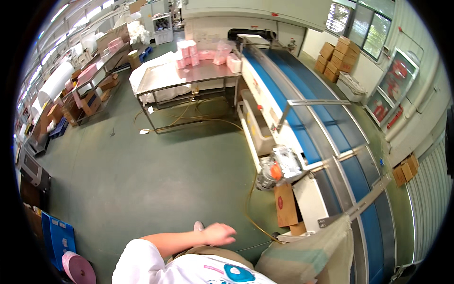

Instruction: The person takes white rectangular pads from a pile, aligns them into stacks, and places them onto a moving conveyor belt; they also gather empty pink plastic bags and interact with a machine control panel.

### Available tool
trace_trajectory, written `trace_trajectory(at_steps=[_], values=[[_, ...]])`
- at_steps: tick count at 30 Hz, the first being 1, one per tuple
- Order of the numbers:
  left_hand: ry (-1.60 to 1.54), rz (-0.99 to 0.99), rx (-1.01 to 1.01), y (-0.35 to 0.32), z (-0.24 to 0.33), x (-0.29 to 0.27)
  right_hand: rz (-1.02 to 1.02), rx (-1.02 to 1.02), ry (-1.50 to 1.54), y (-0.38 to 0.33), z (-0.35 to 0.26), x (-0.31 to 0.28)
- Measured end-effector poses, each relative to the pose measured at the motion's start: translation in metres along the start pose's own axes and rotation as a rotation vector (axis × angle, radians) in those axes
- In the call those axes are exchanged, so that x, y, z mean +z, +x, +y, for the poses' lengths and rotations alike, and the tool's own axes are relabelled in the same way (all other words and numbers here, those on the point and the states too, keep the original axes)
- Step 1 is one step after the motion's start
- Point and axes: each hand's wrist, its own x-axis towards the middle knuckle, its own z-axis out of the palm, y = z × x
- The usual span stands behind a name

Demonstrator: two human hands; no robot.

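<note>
My left hand (220, 234) is held in front of my body, its forearm crossing from the left. Its fingers point right, somewhat blurred and slightly apart, and nothing shows in them. Below it is my white printed shirt, and the tip of a shoe (198, 226) shows just behind the hand. To the right a pale woven sack (302, 255) with a greenish stripe hangs by the near end of a conveyor (350, 177) with blue belts. My right hand does not show plainly; the sack and the lower edge cover that side.
A metal table (165, 78) carries pink packs (187, 52). A motor unit (269, 175) and cardboard (286, 206) stand beside the conveyor; a yellowish hose (248, 203) crosses the green floor. A blue crate (59, 236) and pink roll (78, 268) are at left, stacked cartons (343, 57) far right.
</note>
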Motion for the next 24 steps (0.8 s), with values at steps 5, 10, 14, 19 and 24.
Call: trace_trajectory(at_steps=[5,10,14,19,24], values=[[-0.048,0.121,-0.375,-0.101,-0.153,-0.057,0.119,0.042,-0.071,0.017,-0.072,-0.045],[-0.133,0.091,-0.513,-0.132,-0.241,-0.095,0.146,0.137,-0.154,0.024,-0.116,-0.081],[-0.253,0.071,-0.390,-0.103,-0.278,-0.129,0.062,0.221,-0.253,0.033,-0.123,-0.108],[-0.304,0.177,-0.301,-0.040,-0.360,-0.194,-0.099,0.166,-0.457,0.072,-0.117,-0.136],[-0.259,0.244,-0.398,-0.002,-0.461,-0.303,-0.006,-0.649,-0.811,0.239,-0.212,-0.147]])
